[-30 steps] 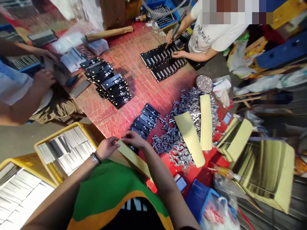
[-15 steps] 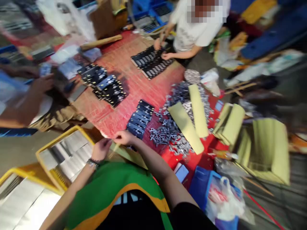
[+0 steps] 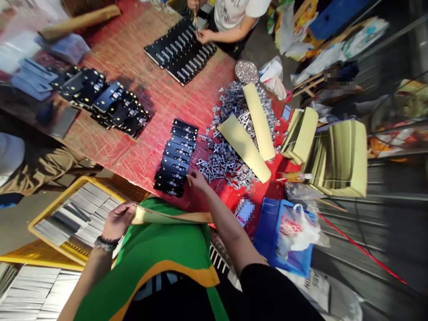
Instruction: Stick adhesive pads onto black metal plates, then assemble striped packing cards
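Note:
My left hand (image 3: pixel 118 218), with a beaded bracelet at the wrist, pinches the end of a pale yellow strip (image 3: pixel 139 216). The strip lies across my lap over the green apron (image 3: pixel 163 243), seen nearly edge-on, and its far end passes behind my right forearm. My right hand (image 3: pixel 198 180) is closed, its fingertips together beside the overlapping row of black plates (image 3: pixel 176 154); what they hold, if anything, is too small to make out. Just beyond that hand lies a heap of small silver metal parts (image 3: pixel 220 162), with two yellow strips (image 3: pixel 245 147) on top.
Yellow crates (image 3: pixel 36 227) of flat pieces stand at left. A blue bin (image 3: pixel 264 223) with plastic bags is at right, near bundled yellow strips (image 3: pixel 357 156). Across the red table (image 3: pixel 133 160), a co-worker's hands (image 3: pixel 204 35) work at black plates (image 3: pixel 182 53). More black plates (image 3: pixel 110 100) lie left.
My hands were together at the strip's end. My right hand has left it and moved right to the black plates; my left hand keeps the strip. The view has shifted.

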Motion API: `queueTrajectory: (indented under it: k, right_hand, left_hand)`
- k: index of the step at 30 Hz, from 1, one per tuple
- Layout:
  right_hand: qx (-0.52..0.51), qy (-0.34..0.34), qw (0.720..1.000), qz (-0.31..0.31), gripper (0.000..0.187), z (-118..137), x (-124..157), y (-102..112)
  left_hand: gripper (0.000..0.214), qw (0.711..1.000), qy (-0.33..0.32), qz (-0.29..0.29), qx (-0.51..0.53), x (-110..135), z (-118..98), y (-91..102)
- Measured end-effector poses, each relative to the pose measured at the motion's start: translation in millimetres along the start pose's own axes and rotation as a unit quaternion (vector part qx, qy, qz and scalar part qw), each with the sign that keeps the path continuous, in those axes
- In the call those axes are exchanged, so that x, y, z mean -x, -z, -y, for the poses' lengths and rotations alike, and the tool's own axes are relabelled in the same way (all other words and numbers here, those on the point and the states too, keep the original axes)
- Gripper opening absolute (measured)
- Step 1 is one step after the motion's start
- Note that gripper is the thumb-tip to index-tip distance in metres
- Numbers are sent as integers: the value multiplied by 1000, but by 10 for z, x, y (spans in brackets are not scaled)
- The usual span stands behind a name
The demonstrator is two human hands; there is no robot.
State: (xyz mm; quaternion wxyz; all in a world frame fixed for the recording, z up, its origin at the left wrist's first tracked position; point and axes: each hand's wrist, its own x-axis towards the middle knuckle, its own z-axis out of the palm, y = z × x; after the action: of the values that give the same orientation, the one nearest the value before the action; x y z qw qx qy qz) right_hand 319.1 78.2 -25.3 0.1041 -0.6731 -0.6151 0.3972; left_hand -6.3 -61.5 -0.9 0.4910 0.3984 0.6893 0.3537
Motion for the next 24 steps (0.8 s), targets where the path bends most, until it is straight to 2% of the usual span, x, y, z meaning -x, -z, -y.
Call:
queueTrajectory:
  k: [2, 4, 7, 10, 13, 16, 18, 21, 24]
  right_hand:
    - [71, -32, 996, 37, 11, -299, 98, -6]
    - [101, -30, 992, 74, 7, -422, 261, -131]
    - [136, -25, 985, 106, 7, -380, 472, -373]
    - [167, -33, 979, 114, 14, -261, 559, -516]
    - [231, -60, 967, 85, 22, -184, 582, -558]
    - [264, -88, 960, 24, 25, -162, 586, -587]
    - [239, -91, 967, 0, 23, -179, 568, -615]
    - [191, -69, 979, -4, 15, -256, 498, -656]
    - [148, -73, 983, -76, 15, -371, 388, -686]
  left_hand:
    - [65, 998, 34, 29, 41, 48, 39, 3]
    - [69, 996, 51, 40, 65, 65, 52, -5]
    - [70, 995, 49, 62, 68, 62, 37, -19]
    - [68, 993, 41, 84, 71, 59, 20, -21]
    - [66, 993, 38, 81, 76, 69, 27, -22]
    - [64, 993, 45, 75, 82, 97, 48, -26]
    - [63, 991, 57, 81, 87, 122, 62, -30]
    - [57, 989, 72, 94, 90, 158, 73, -36]
    - [48, 988, 77, 99, 86, 177, 72, -41]
